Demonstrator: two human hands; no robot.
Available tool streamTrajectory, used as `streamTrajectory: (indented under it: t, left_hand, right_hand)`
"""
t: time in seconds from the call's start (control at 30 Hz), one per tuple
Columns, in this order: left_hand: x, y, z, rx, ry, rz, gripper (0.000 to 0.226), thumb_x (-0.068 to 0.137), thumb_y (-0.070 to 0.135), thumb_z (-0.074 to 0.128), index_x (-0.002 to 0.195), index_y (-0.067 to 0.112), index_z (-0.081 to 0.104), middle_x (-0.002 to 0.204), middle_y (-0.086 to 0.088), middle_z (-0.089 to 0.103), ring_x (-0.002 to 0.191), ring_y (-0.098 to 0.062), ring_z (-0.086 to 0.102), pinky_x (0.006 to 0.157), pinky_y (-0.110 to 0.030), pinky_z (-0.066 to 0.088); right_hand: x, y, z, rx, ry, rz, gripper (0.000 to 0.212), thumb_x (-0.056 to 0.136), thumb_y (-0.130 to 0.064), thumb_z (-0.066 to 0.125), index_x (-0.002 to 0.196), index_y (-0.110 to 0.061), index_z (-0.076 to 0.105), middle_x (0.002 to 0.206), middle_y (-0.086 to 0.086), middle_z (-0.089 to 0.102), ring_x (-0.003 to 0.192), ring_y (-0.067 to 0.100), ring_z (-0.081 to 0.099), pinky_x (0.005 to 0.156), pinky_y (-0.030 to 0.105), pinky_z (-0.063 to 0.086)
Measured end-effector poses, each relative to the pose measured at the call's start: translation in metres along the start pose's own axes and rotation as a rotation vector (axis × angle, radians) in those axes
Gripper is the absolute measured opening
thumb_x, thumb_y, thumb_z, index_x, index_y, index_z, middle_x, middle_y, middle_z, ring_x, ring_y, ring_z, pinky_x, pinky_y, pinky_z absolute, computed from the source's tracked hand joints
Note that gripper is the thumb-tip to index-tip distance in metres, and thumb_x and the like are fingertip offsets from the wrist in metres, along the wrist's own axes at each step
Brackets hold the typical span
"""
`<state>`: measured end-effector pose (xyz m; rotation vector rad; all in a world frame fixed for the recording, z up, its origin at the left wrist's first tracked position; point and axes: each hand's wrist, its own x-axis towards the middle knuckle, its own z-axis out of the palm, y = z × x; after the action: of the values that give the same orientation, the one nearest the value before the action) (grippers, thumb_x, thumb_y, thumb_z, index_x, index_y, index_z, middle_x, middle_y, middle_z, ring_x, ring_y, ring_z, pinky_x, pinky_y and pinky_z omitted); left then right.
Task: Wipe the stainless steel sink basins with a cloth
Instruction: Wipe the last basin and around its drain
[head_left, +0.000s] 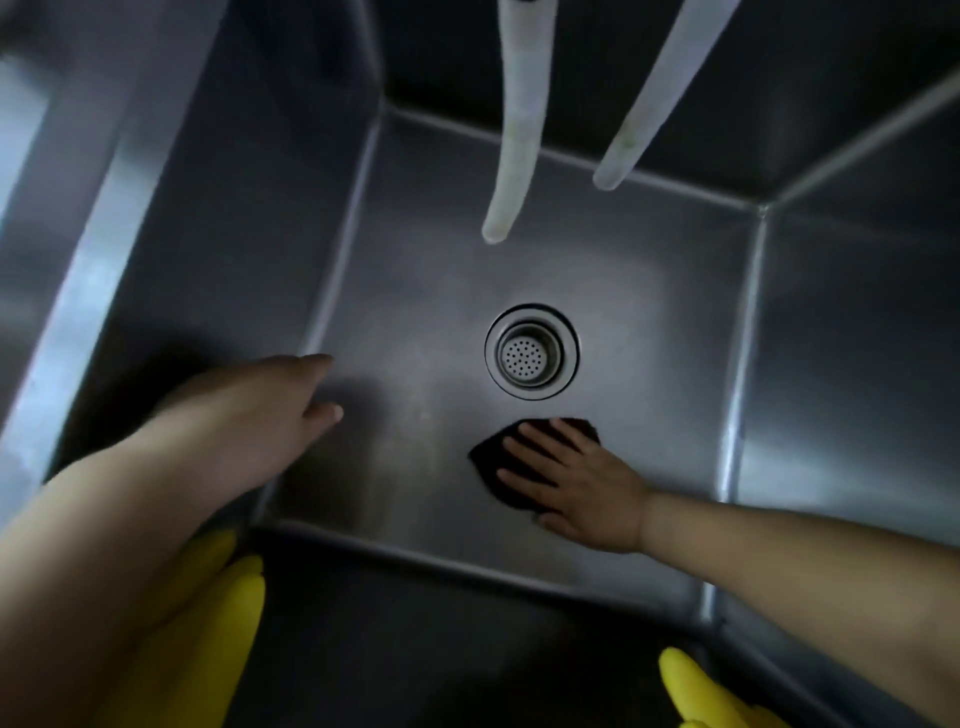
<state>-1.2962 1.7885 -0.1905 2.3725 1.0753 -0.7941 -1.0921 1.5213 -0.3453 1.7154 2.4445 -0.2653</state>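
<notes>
I look down into a deep stainless steel sink basin (415, 467) with a round perforated drain (531, 352) in the middle of its floor. A dark cloth (491, 460) lies flat on the basin floor just below the drain. My right hand (576, 480) presses flat on the cloth, fingers spread, covering most of it. Near the basin's left wall, my left hand (265, 415) hovers with loose fingers and holds nothing.
Two pale hoses (519, 130) (654, 93) hang from above into the basin's far half. Yellow rubber gloves (228, 613) (701, 696) hang over the near rim at bottom left and bottom right. The left rim (88, 291) is a broad steel ledge.
</notes>
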Motion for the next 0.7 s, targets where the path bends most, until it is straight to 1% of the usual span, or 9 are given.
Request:
streamTrajectory:
  t: [0.1,0.17,0.3,0.4,0.43,0.5,0.57,0.63,0.7]
  left_hand:
    - [0.007,-0.007,0.007,-0.018,0.033,0.021,0.053,0.092,0.046,0.047,0.141,0.030,0.035,0.143,0.000,0.047,0.126,-0.022,0.048,0.101,-0.031,0.040]
    - [0.013,-0.010,0.007,-0.040,0.056,0.036,0.050,0.092,0.046,0.046,0.139,0.031,0.037,0.141,0.002,0.048,0.126,-0.022,0.049,0.101,-0.032,0.041]
    - [0.020,-0.008,0.006,-0.071,0.083,0.078,0.055,0.092,0.049,0.044,0.144,0.036,0.028,0.143,0.006,0.046,0.126,-0.017,0.047,0.102,-0.030,0.040]
    - [0.022,-0.010,0.004,-0.003,0.130,0.104,0.056,0.091,0.051,0.042,0.142,0.035,0.027,0.139,0.005,0.049,0.122,-0.017,0.051,0.099,-0.034,0.043]
    - [0.023,-0.011,0.004,0.021,0.143,0.107,0.054,0.091,0.051,0.041,0.140,0.034,0.029,0.134,0.005,0.052,0.117,-0.017,0.054,0.096,-0.036,0.046]
    - [0.023,-0.011,0.004,0.065,0.146,0.108,0.051,0.091,0.052,0.040,0.137,0.033,0.029,0.128,0.006,0.055,0.110,-0.015,0.057,0.090,-0.036,0.049]
    - [0.021,-0.009,0.005,0.090,0.147,0.118,0.048,0.091,0.053,0.038,0.134,0.034,0.029,0.126,0.008,0.055,0.108,-0.014,0.058,0.087,-0.036,0.050]
    - [0.021,-0.009,0.005,0.100,0.175,0.128,0.044,0.091,0.053,0.037,0.130,0.034,0.032,0.124,0.008,0.056,0.107,-0.015,0.057,0.085,-0.036,0.051]
    - [0.021,-0.011,0.005,0.093,0.190,0.119,0.044,0.090,0.053,0.039,0.129,0.034,0.032,0.123,0.007,0.056,0.107,-0.018,0.057,0.084,-0.037,0.051]
  right_hand:
    - [0.045,-0.002,-0.005,0.033,0.054,-0.045,0.065,0.087,-0.045,0.057,0.145,-0.022,0.038,0.153,0.011,0.031,0.141,0.033,0.026,0.113,0.054,0.016]
    - [0.081,0.000,-0.010,0.073,0.095,0.004,0.063,0.089,-0.041,0.055,0.145,-0.019,0.037,0.152,0.012,0.031,0.141,0.034,0.026,0.114,0.053,0.018]
    - [0.155,0.029,-0.023,0.125,0.145,0.200,0.064,0.089,-0.039,0.051,0.146,-0.016,0.034,0.153,0.014,0.030,0.142,0.035,0.024,0.115,0.049,0.015]
    - [0.194,0.080,-0.029,0.152,0.187,0.407,0.063,0.088,-0.038,0.049,0.145,-0.013,0.037,0.151,0.017,0.032,0.140,0.037,0.026,0.113,0.047,0.018]
    - [0.200,0.101,-0.030,0.166,0.183,0.483,0.063,0.090,-0.039,0.046,0.146,-0.014,0.035,0.153,0.017,0.029,0.141,0.037,0.024,0.113,0.048,0.019]
    - [0.204,0.145,-0.031,0.162,0.143,0.619,0.066,0.091,-0.047,0.034,0.150,-0.019,0.023,0.157,0.013,0.019,0.145,0.033,0.015,0.116,0.047,0.015]
    - [0.205,0.180,-0.033,0.126,0.098,0.723,0.068,0.091,-0.052,0.022,0.152,-0.024,0.012,0.160,0.008,0.010,0.146,0.029,0.008,0.116,0.046,0.011]
    - [0.212,0.195,-0.035,0.074,0.092,0.791,0.067,0.092,-0.050,0.021,0.152,-0.022,0.009,0.160,0.007,0.007,0.147,0.027,0.005,0.117,0.047,0.008]
    - [0.223,0.191,-0.037,0.064,0.106,0.823,0.064,0.095,-0.044,0.026,0.153,-0.020,0.011,0.160,0.009,0.008,0.147,0.029,0.004,0.117,0.046,0.004]
